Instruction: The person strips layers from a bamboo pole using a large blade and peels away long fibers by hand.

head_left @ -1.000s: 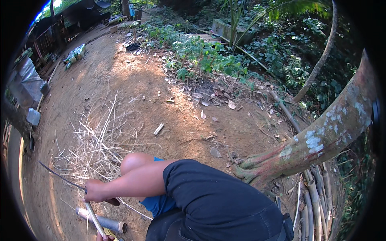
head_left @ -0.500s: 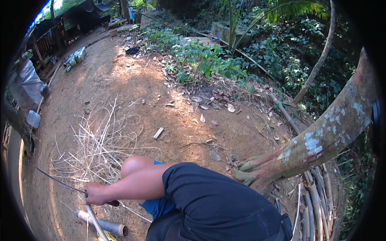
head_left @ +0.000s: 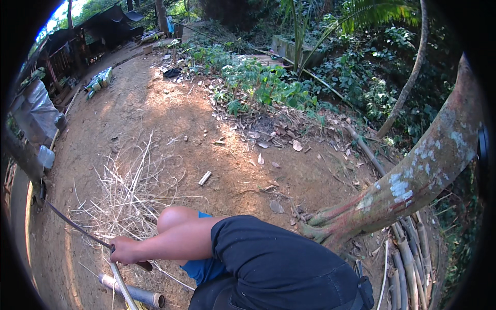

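My right hand (head_left: 125, 250) is closed round a long thin-bladed knife (head_left: 77, 227). Its dark blade reaches out to the upper left, and the brown end of its handle shows below my wrist. Directly under the hand, a pale split bamboo strip (head_left: 123, 285) slants down to the lower edge and meets the blade side near my fingers. A grey bamboo tube (head_left: 147, 296) lies on the ground behind that strip, its open end to the right. My left hand is out of the picture. My bare knee (head_left: 174, 217) shows beyond the forearm.
A tangle of pale shavings (head_left: 126, 199) covers the dirt ahead of my hand. One short bamboo piece (head_left: 204, 178) lies past it. A leaning tree trunk (head_left: 392, 188) and stacked bamboo poles (head_left: 408, 263) stand at right. Green plants (head_left: 258, 82) grow farther off.
The knife's blade appears broader and has tipped slightly upward at its far end. My hand has barely moved and keeps its grip. The whole view has shifted a little.
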A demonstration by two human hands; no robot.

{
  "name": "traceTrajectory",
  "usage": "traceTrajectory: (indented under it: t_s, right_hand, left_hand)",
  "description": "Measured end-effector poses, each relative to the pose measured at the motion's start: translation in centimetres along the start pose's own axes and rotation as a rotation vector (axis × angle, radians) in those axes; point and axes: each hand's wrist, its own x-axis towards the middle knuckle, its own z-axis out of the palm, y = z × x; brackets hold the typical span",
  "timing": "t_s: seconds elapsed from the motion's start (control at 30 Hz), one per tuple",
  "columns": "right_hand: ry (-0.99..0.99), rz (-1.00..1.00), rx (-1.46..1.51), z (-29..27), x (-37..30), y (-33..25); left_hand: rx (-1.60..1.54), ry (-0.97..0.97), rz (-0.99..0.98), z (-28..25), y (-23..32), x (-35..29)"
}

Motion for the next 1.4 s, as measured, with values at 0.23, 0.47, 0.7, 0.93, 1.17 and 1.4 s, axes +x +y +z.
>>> traceTrajectory:
  t_s: [0.23,0.47,0.7,0.93,1.17,1.4]
  right_hand:
    - [-0.103,0.108,0.309,0.5,2.5,1.7]
    - [-0.290,0.062,0.576,-0.1,1.1,-0.3]
    - [-0.442,0.052,0.656,0.7,-1.4,-2.2]
    - [-0.628,0.016,0.699,0.8,-2.7,-3.6]
    - [-0.787,-0.057,0.563,1.3,-1.7,-4.6]
    - [-0.735,-0.193,0.419,2.1,-0.1,-4.4]
  left_hand:
    - [-0.111,0.158,-0.065,0.3,-1.2,-3.6]
    - [-0.055,0.352,-0.144,2.0,1.6,-6.0]
    - [0.276,0.638,0.001,5.5,0.8,-9.1]
    - [0.602,0.850,0.260,7.8,2.0,-9.8]
    - [0.665,0.984,0.271,9.2,0.7,-10.5]
    - [0.710,1.076,0.231,10.3,0.4,-10.1]
